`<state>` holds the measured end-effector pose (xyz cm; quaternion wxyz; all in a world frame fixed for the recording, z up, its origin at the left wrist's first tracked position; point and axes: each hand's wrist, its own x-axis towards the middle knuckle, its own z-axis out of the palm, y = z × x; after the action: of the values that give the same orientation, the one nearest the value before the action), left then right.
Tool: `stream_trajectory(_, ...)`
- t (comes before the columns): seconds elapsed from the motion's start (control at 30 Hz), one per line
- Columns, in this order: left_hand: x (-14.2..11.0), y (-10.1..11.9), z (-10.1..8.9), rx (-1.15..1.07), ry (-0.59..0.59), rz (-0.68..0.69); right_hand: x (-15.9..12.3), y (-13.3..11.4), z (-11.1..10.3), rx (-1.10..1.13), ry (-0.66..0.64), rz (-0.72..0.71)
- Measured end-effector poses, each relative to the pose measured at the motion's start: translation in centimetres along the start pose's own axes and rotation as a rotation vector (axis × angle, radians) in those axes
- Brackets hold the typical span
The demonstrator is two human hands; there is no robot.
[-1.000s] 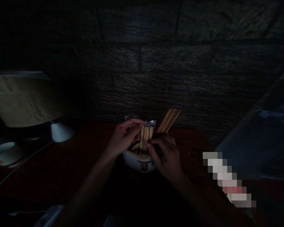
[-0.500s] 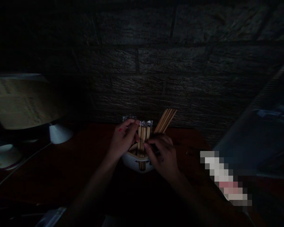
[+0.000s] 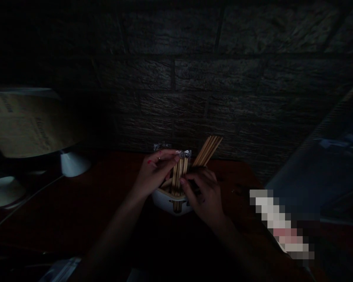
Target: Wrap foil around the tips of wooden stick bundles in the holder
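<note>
Pale wooden chopsticks [image 3: 181, 168] stand upright in a white holder [image 3: 161, 199] with a cut-out front. Shiny clear wrapping [image 3: 186, 154] shows at their tops. With thumb and fingers pressed together, my left hand [image 3: 155, 172] pinches the upper end of this bundle. My right hand [image 3: 204, 192] is curled at the holder's right side, its thumb and forefinger tips closed against the chopsticks lower down. Behind it, a second bunch of thin wooden sticks [image 3: 208, 150] leans to the right, its lower ends hidden by the hand. Another bit of crinkled clear wrapping [image 3: 161, 146] sticks up behind my left hand.
Everything is dim. A lamp with a printed shade [image 3: 32, 123] and a white bowl [image 3: 6, 192] stand at the left, near a cable [image 3: 26, 201]. A blurred-out pale object [image 3: 279, 223] lies at the right. A brick-patterned wall [image 3: 194, 78] rises behind the dark reddish table [image 3: 106, 172].
My left fingers have shifted slightly right across the tops of the chopsticks. My right hand has hardly moved, and the view has shifted a little.
</note>
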<state>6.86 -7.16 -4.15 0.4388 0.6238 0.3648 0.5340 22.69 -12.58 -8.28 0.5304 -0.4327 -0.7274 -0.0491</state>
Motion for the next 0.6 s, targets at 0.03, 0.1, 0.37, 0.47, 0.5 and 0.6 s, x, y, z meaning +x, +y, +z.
stream_trajectory(0.03,0.0,0.1,0.0,-0.011,0.002,0.007,0.0,0.0,0.0,-0.001,-0.002,-0.002)
stream_trajectory(0.1,0.1,0.2,0.1,-0.024,0.015,0.025,0.0,0.0,0.0,-0.001,-0.009,-0.005)
stream_trajectory(0.37,0.1,0.1,0.2,-0.039,0.092,0.038,0.1,0.1,-0.1,0.108,-0.009,0.234)
stream_trajectory(0.47,0.1,0.2,0.2,-0.036,0.089,0.031,1.4,0.2,-0.3,0.356,-0.087,0.361)
stream_trajectory(0.5,0.0,0.2,0.2,-0.025,0.079,0.024,2.0,0.2,-0.3,0.431,-0.12,0.382)
stream_trajectory(0.6,-0.2,0.4,0.0,-0.026,0.037,0.006,4.3,0.6,-0.5,0.55,-0.202,0.416)
